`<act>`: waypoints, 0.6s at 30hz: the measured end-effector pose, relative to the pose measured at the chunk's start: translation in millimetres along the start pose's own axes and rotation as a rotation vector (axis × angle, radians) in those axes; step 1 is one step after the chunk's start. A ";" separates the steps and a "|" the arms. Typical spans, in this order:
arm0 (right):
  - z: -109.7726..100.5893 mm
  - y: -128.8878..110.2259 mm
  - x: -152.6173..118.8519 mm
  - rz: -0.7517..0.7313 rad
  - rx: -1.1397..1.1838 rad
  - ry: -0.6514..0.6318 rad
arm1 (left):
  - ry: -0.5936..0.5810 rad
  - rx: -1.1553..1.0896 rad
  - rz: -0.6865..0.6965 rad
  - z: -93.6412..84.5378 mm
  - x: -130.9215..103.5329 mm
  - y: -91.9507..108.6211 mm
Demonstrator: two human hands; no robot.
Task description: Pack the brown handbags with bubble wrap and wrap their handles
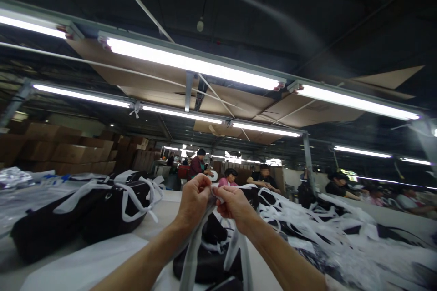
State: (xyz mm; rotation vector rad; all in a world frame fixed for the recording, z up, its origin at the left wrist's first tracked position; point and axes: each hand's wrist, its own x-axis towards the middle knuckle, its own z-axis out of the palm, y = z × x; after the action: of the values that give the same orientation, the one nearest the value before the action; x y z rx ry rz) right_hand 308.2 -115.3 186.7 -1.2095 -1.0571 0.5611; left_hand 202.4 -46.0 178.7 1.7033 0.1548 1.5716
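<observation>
My left hand [195,198] and my right hand [235,204] are raised close together near the middle of the view. The fingers of both are pinched on a whitish-grey strap [191,254], whose lengths hang down between my forearms. Below them lies a black item [205,263] with pale straps, partly hidden by my arms. The exact spot between the fingertips is too blurred to make out.
Black bags [116,211] with white straps lie on the table [153,236] at the left. White straps and clear plastic [362,254] are heaped at the right. Several people sit or stand beyond; cartons [73,152] are stacked at back left.
</observation>
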 end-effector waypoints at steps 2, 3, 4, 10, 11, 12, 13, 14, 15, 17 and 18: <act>2.8 4.1 0.4 -0.049 -0.001 0.021 | 0.002 0.020 0.003 -0.9 -0.6 -1.0; 4.4 6.3 0.7 -0.076 0.002 0.032 | 0.003 0.029 0.001 -1.2 -0.9 -1.8; 6.1 8.4 1.1 -0.104 0.007 0.045 | 0.002 0.038 0.000 -1.4 -1.2 -2.8; 15.9 16.4 5.4 -0.171 0.084 0.083 | -0.031 0.107 0.019 -4.2 -5.2 -7.9; 17.0 16.9 6.3 -0.156 0.095 0.080 | -0.037 0.120 0.028 -5.5 -5.9 -7.8; 17.8 17.2 7.1 -0.136 0.106 0.074 | -0.042 0.132 0.037 -6.9 -6.4 -7.4; 18.2 17.4 7.7 -0.115 0.117 0.065 | -0.047 0.143 0.046 -8.5 -6.7 -6.7; 18.2 17.2 8.1 -0.094 0.127 0.050 | -0.051 0.153 0.053 -10.2 -6.9 -5.9; 17.6 16.8 8.3 -0.076 0.136 0.029 | -0.055 0.162 0.059 -11.9 -6.9 -4.9; 15.2 15.2 8.0 -0.056 0.149 -0.027 | -0.064 0.175 0.065 -14.9 -6.6 -3.8; 13.5 14.0 7.7 -0.051 0.151 -0.063 | -0.067 0.180 0.066 -16.1 -6.5 -3.8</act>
State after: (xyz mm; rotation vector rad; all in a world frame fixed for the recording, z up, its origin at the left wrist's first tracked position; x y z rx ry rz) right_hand 302.1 -98.2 176.1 -1.0361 -1.0764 0.6318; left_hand 188.3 -39.8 169.8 1.9153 0.2135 1.5861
